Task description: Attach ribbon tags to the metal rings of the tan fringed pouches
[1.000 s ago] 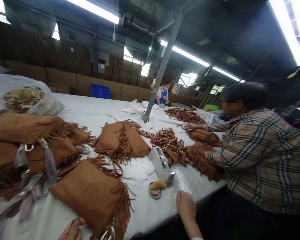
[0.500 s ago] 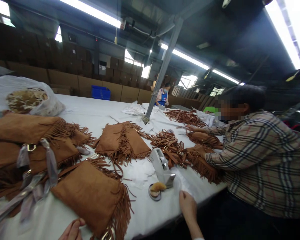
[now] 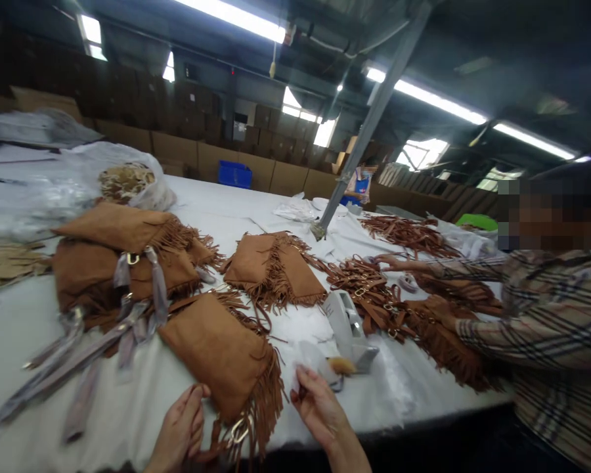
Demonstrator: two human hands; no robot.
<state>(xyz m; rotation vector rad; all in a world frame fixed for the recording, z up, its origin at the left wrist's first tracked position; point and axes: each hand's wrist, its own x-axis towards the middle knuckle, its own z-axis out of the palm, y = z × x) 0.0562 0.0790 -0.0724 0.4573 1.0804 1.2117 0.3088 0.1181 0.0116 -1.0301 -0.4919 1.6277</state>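
My right hand (image 3: pixel 320 408) pinches a thin translucent white sheet (image 3: pixel 311 360) over the table, to the right of a brown fringed bag (image 3: pixel 221 355). My left hand (image 3: pixel 181 420) is closed, thumb against fingers, at the bag's lower left corner. What it holds, if anything, is too small to make out. The bag lies flat, its fringe toward my right hand and a gold-coloured metal clasp (image 3: pixel 239 430) at its near edge. Just beyond my right hand stands a grey tape dispenser (image 3: pixel 345 322), with a yellowish fuzzy piece (image 3: pixel 341 365) beside it, partly covered by the sheet.
More fringed bags (image 3: pixel 123 276) are piled at left, with wrapped straps (image 3: pixel 83 368) hanging off. Another bag (image 3: pixel 276 269) and tangled brown straps (image 3: pixel 369 289) lie farther back. A co-worker in a checked shirt (image 3: pixel 551 315) handles fringed pieces at right. A metal post (image 3: pixel 374 118) rises from the table.
My view has turned left. My right hand has moved left toward the bag with the translucent sheet in its fingers. My left hand has come further into view, still closed. The co-worker's far hand has shifted slightly.
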